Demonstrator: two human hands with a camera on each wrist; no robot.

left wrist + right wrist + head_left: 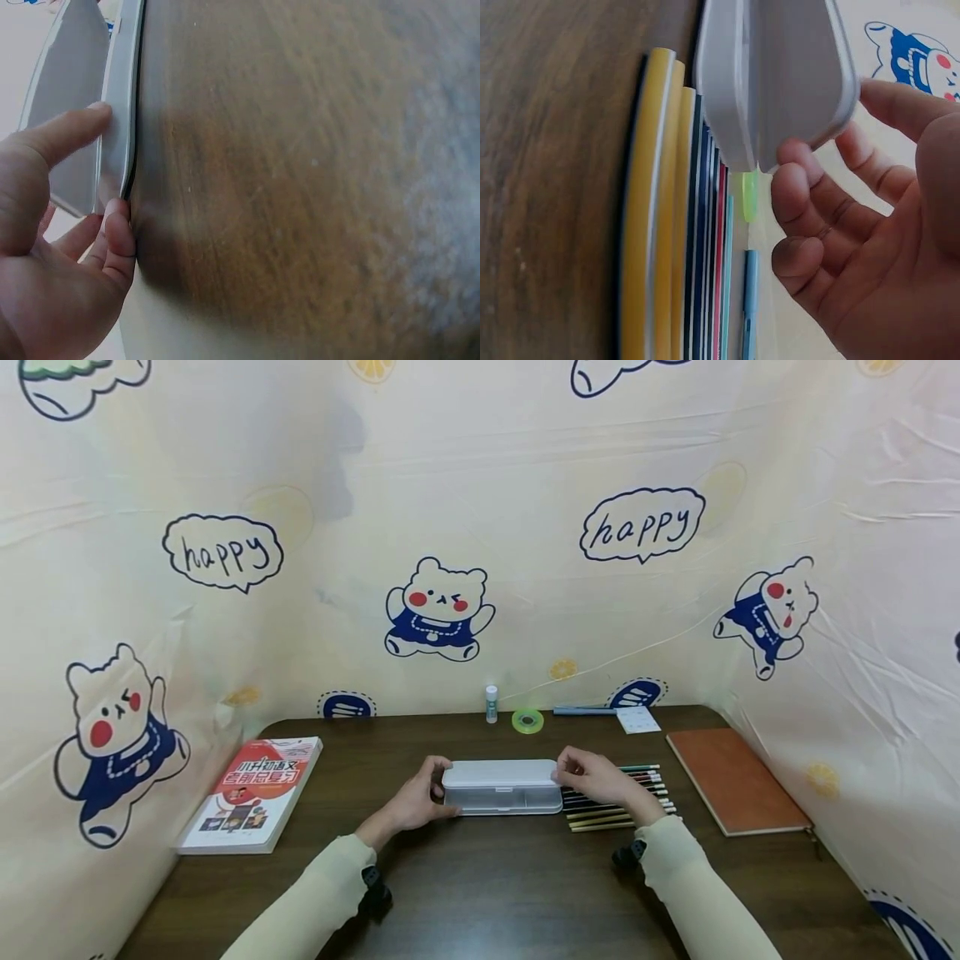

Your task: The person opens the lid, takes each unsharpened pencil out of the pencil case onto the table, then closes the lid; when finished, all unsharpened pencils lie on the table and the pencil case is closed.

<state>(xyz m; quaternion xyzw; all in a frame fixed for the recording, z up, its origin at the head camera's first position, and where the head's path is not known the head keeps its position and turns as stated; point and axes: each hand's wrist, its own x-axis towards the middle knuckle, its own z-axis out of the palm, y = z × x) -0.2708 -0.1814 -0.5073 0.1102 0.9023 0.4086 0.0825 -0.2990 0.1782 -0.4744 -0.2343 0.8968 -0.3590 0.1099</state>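
A white pencil case (501,774) lies lengthwise on the table, its lid (806,67) standing partly raised from the tray (118,112). My left hand (417,795) grips the case's left end, with one digit against the tray's front wall in the left wrist view. At the other end, my right hand (596,775) pinches the right corner of the lid between thumb and fingers. Below that hand, a row of pencils (600,821) in yellow, dark and other colours lies beside the case. What the tray holds is hard to make out.
Behind the case stand a glue stick (491,705) and a green tape roll (527,721), with a blue pen (585,711) and a pale card (637,719) to their right. A book (251,793) lies at left, a brown notebook (738,781) at right. A printed curtain (480,485) surrounds the table.
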